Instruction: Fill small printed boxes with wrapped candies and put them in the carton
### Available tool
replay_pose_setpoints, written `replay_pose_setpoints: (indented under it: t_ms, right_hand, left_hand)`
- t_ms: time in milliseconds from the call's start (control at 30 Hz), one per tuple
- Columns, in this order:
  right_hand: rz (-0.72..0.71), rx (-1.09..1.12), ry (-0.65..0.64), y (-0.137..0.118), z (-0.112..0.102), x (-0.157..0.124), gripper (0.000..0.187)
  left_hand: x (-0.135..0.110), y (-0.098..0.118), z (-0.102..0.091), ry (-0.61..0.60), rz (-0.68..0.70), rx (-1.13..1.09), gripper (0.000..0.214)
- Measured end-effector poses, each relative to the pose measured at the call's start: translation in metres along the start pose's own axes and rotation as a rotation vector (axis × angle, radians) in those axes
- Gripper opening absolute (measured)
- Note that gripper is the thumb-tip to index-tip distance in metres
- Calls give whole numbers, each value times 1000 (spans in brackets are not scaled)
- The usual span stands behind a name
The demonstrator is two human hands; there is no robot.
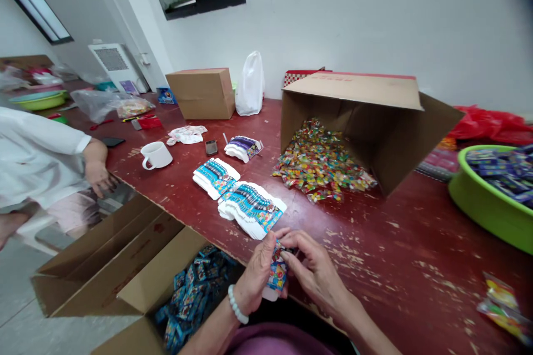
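Note:
Near the table's front edge, a small blue printed candy box [277, 274] with a white flap at its lower end is held between both hands. My left hand [255, 272], with a pale bead bracelet at the wrist, is closed round its left side. Fingers of my right hand [312, 263] pinch at its upper end; what they press there is partly hidden. Just beyond lie fanned stacks of flat blue-and-white cartons [252, 208] and a smaller stack of them [215, 177]. Wrapped candies [320, 163] spill out of a cardboard box [400, 144] lying on its side.
Below the table edge on the left, an open carton [152, 283] holds many blue boxes [195, 294]. A green basin [470, 194] stands at right, candy packets [503, 305] lie front right, and a white mug [156, 155] at left. Another person [41, 161] sits at far left.

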State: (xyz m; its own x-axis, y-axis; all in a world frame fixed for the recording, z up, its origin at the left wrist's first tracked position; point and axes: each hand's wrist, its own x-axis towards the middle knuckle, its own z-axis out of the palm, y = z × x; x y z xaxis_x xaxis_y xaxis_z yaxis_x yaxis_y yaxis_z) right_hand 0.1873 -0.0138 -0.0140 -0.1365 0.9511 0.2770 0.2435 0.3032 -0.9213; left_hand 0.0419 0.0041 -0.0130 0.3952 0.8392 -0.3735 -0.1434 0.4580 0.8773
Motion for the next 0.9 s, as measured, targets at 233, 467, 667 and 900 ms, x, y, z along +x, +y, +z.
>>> replay_pose_setpoints:
  t_ms: [233, 467, 667, 900]
  right_hand:
    - [113, -566, 125, 68, -59, 55, 28]
    - [175, -669, 208, 104, -72, 76, 27]
    - [216, -471, 303, 86, -72, 63, 19]
    - [293, 388, 472, 26, -29, 27, 32]
  left_hand:
    - [2, -8, -5, -121, -71, -151, 57]
    - [-2, -14, -27, -3, -42, 22, 48]
    - [7, 1, -43, 137, 63, -30, 59]
    - [12, 15, -37, 251, 112, -110, 45]
